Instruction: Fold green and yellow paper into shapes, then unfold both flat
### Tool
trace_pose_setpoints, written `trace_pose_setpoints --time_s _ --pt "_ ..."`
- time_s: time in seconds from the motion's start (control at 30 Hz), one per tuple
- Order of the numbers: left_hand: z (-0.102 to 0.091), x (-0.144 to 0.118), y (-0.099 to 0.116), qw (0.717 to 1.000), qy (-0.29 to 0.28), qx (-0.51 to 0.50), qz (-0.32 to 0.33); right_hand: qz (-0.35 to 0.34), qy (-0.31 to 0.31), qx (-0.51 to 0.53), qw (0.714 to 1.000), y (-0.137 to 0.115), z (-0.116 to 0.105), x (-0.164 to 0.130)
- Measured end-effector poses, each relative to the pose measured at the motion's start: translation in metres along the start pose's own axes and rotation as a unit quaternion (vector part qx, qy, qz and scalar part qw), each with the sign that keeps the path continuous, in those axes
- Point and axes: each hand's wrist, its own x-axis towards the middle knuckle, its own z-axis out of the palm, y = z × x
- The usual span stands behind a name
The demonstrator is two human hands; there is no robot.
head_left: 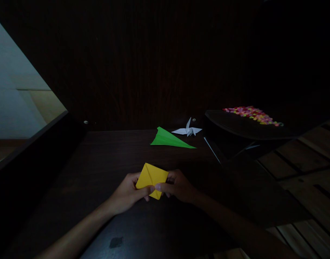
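A folded yellow origami paper (153,175), diamond-shaped with a crease down its middle, is held between both hands above the dark table. My left hand (129,194) grips its left side, the thumb pressed on the front near the lower crease. Gripping the right side, my right hand (179,187) has its thumb almost touching the left one. The other fingers are mostly hidden behind the paper. Beyond the hands lie a green folded paper (169,138) with a long point to the right and a white paper crane (188,131).
The dark wooden table (108,147) meets an upright panel (143,72) at the back. On the right, a raised dark shelf (235,127) bears many small colourful pieces (253,114). A thin white strip (212,150) lies below it. Wooden slats (311,169) show at far right.
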Motion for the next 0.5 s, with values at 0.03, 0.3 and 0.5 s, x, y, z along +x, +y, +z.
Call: trace_pose_setpoints --time_s 0.03,0.3,0.5 --pt "-0.0004 0.0 0.0 1.0 0.006 0.003 0.001 0.001 0.007 -0.005 1.0 0.0001 -0.0002 0.0008" --pt "-0.0039 -0.0035 0.0015 0.999 -0.025 0.004 -0.02 -0.014 0.005 -0.003 1.0 0.0 -0.0066 0.0024" --pt "-0.0018 -0.0018 0.0048 1.0 -0.005 -0.02 -0.018 0.001 -0.007 0.0 1.0 0.002 -0.0089 0.0027"
